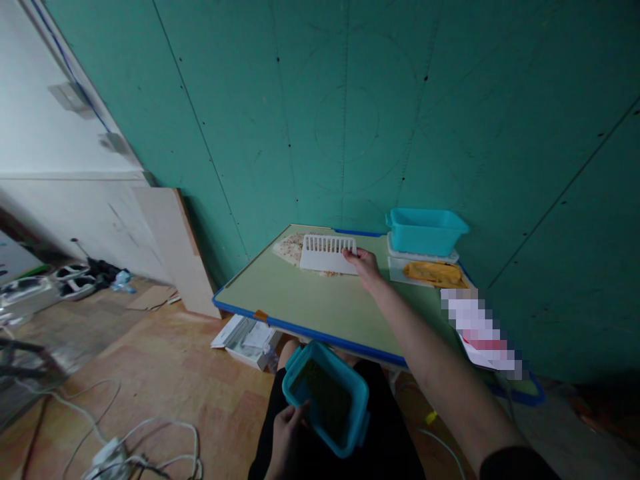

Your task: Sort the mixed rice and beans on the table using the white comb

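Observation:
My right hand (365, 265) grips the right end of a flat white plastic plate (325, 260) with a comb-like row of slots along its far edge. The plate is above the far left part of the light green tabletop, over a pale, speckled pile of loose grains (289, 249) that it partly hides. Down at my lap, my left hand (293, 427) closes its thumb and fingers on the near left rim of a teal plastic tub (361, 387). Dark green loose material (323, 397) covers the bottom of this tub, which tilts a little.
A second teal tub (427, 232) stands on a white lid at the table's far right. In front of it lies an orange-yellow cloth-like thing (434, 272) on a white sheet. A blurred-out phone-like object (480, 333) is nearer. Cables and a power strip (111, 457) lie on the floor.

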Motion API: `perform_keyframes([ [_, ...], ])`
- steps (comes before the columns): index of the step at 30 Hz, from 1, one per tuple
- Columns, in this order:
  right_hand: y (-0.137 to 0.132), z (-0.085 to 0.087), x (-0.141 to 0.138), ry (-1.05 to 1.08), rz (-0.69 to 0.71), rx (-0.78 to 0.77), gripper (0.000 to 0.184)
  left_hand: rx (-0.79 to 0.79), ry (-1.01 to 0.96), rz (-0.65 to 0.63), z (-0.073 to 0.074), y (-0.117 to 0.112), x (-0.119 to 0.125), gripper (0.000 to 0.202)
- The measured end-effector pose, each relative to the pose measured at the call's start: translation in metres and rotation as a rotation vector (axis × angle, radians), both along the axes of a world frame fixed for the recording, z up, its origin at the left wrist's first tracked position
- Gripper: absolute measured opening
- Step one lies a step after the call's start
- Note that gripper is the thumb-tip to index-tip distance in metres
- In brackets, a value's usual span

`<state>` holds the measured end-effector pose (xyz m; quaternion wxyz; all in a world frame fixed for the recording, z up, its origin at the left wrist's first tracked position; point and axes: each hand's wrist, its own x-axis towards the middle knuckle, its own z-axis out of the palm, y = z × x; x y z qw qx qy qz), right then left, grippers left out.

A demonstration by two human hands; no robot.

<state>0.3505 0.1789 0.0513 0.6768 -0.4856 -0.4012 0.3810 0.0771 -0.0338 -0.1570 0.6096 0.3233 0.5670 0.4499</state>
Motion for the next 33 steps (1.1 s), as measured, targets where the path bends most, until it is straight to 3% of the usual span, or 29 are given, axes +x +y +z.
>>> perform_keyframes([
  [6,-0.001,0.000,-0.006,-0.007,0.054,-0.009,0.057,0.012,-0.037,-0.023,-0.007,-0.002,-0.003,0.055],
  [18,-0.006,0.001,-0.015,0.020,0.131,-0.014,0.056,0.010,-0.030,-0.015,-0.036,0.003,-0.006,0.055],
  [24,-0.009,0.002,-0.020,0.033,0.146,-0.011,0.055,0.005,-0.041,-0.006,-0.033,0.002,-0.006,0.055],
  [33,-0.015,0.003,-0.030,0.036,0.175,-0.016,0.054,0.032,-0.065,0.019,-0.018,-0.002,-0.004,0.056],
])
